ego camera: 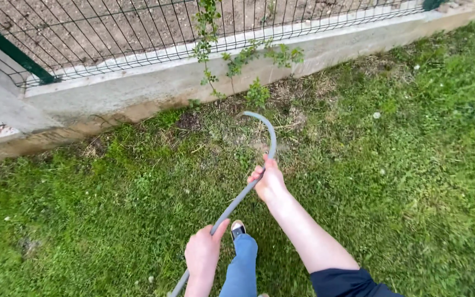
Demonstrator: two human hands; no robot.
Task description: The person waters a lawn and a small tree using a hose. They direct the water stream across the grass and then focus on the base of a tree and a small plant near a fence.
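The right hand [269, 183] is wrapped round a grey hose [247, 190], its grip pressed closed on it near the middle of the view; the left hand [203, 254], at about 7 o'clock from the right, has its grip closed on the same hose lower down, thumb lying along it; the hose runs from the bottom edge up through both hands, then bends over in an arc toward 11 o'clock, its open end [247, 114] hanging above the grass [111, 192] near the foot of a concrete kerb [138, 91]; a young climbing plant [232, 60] stands against the kerb at 12 o'clock from the hose end; a wire mesh fence [111, 27] rises on the kerb, with bare soil behind it; between the hands, a blue trouser leg [243, 267] and a shoe toe [238, 227] rest on the grass.
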